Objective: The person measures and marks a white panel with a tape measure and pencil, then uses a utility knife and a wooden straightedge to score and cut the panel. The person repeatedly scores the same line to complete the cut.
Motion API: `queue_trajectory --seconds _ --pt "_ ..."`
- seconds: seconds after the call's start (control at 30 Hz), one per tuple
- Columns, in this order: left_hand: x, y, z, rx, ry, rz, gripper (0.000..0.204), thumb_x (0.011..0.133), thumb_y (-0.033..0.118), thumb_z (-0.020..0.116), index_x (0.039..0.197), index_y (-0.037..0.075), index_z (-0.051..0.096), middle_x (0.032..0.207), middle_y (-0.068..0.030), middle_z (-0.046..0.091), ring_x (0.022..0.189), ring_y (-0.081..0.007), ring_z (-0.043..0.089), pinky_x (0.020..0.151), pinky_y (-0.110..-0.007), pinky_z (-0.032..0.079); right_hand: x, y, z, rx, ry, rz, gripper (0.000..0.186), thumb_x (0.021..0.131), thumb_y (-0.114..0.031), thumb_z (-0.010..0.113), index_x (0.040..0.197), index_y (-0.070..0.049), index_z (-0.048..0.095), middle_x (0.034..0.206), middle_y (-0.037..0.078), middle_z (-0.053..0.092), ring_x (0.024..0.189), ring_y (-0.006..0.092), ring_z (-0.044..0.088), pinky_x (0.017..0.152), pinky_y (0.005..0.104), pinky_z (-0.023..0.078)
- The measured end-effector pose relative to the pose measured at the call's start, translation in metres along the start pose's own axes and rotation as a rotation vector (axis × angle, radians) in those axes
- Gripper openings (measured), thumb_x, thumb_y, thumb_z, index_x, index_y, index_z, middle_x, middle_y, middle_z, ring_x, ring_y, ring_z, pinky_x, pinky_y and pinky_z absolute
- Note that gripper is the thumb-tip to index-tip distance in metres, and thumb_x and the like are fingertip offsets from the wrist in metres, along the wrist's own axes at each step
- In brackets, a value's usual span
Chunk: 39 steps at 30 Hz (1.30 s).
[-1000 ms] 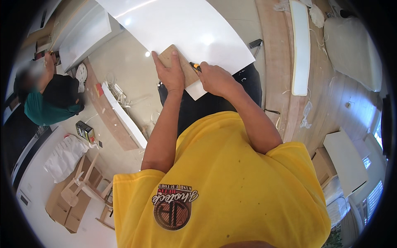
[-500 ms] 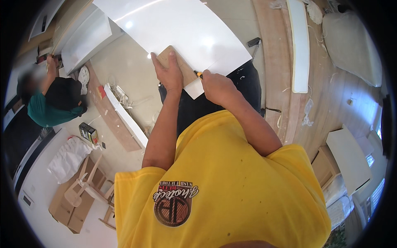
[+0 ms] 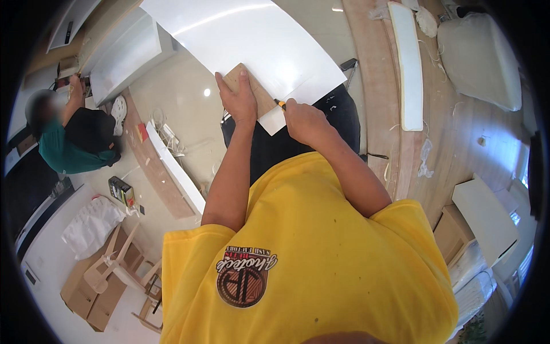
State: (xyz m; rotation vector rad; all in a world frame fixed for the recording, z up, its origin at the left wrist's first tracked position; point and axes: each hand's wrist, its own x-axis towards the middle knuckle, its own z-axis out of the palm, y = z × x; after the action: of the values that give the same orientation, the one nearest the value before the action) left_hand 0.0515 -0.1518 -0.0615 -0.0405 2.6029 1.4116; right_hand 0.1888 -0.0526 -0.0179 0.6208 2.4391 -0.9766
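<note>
A large glossy white sheet (image 3: 240, 43) slopes up and away from my lap, with one corner toward me. Along its near left edge, a flat tan wooden board (image 3: 260, 97) lies on top. My left hand (image 3: 239, 104) clasps this board against the sheet, thumb on the board's face and a finger stretched along the edge; the other fingers are hidden. In my right hand (image 3: 306, 121), a yellow-and-black utility knife (image 3: 280, 104) is gripped, its tip end at the board's right side. I cannot make out the blade.
At left, a person in a green shirt (image 3: 77, 146) crouches by a white cabinet (image 3: 126, 57). White strips (image 3: 175, 166) and wooden planks (image 3: 160, 183) lie on the floor. A long white panel (image 3: 407, 74) rests at right. A wooden chair (image 3: 117, 261) and cardboard box (image 3: 94, 295) stand lower left.
The view has shifted slightly. Both hands keep their holds, and the knife stays beside the board with little visible movement. The crouching person's head has turned or moved a little.
</note>
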Motion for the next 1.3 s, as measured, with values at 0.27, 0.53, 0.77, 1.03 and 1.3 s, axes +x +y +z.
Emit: queue_trajectory --seconds 0.27,0.53,0.77,1.03,1.3 --pt "0.007 -0.031 -0.012 0.033 -0.028 0.138 0.085 0.097 0.044 0.069 0.157 -0.004 0.034 0.149 -0.0328 0.043 0.138 -0.0446 0.046 0.117 -0.048 0.036 -0.033 0.001 -0.048 0.262 0.235 0.078 0.032 0.107 -0.029 0.05 0.107 0.003 0.053 0.089 0.034 0.067 0.091 0.0508 0.066 0.08 0.0555 0.051" --pt "-0.036 -0.035 -0.05 -0.105 -0.131 -0.057 0.075 0.097 0.039 0.071 0.151 -0.002 0.041 0.139 -0.0295 0.057 0.131 -0.0399 0.056 0.113 -0.044 0.042 -0.01 -0.003 -0.007 0.152 0.098 0.07 0.032 0.107 -0.028 0.051 0.108 0.004 0.052 0.088 0.032 0.068 0.089 0.0509 0.066 0.08 0.0565 0.05" --pt "-0.042 -0.059 -0.055 -0.22 -0.175 -0.046 0.077 0.095 0.038 0.075 0.15 -0.005 0.042 0.135 -0.0283 0.06 0.127 -0.0344 0.06 0.109 -0.041 0.045 -0.007 -0.012 -0.007 0.041 0.066 0.073 0.03 0.106 -0.026 0.052 0.108 0.004 0.053 0.088 0.031 0.068 0.089 0.0501 0.067 0.081 0.0564 0.051" --pt "-0.047 -0.054 -0.054 -0.285 -0.139 -0.129 0.075 0.095 0.032 0.076 0.149 -0.007 0.043 0.136 -0.0254 0.06 0.125 -0.032 0.06 0.108 -0.038 0.046 -0.02 -0.012 -0.005 0.042 0.082 0.073 0.03 0.105 -0.026 0.054 0.107 0.004 0.052 0.088 0.032 0.068 0.087 0.0502 0.067 0.079 0.0561 0.05" --pt "0.002 -0.013 -0.067 -0.291 0.059 0.0 0.068 0.094 0.023 0.075 0.146 -0.009 0.044 0.132 -0.0243 0.062 0.121 -0.0306 0.062 0.106 -0.038 0.047 -0.006 0.0 -0.009 0.254 0.262 0.08 0.033 0.1 -0.028 0.061 0.107 0.002 0.05 0.086 0.03 0.067 0.085 0.0487 0.068 0.078 0.0515 0.052"
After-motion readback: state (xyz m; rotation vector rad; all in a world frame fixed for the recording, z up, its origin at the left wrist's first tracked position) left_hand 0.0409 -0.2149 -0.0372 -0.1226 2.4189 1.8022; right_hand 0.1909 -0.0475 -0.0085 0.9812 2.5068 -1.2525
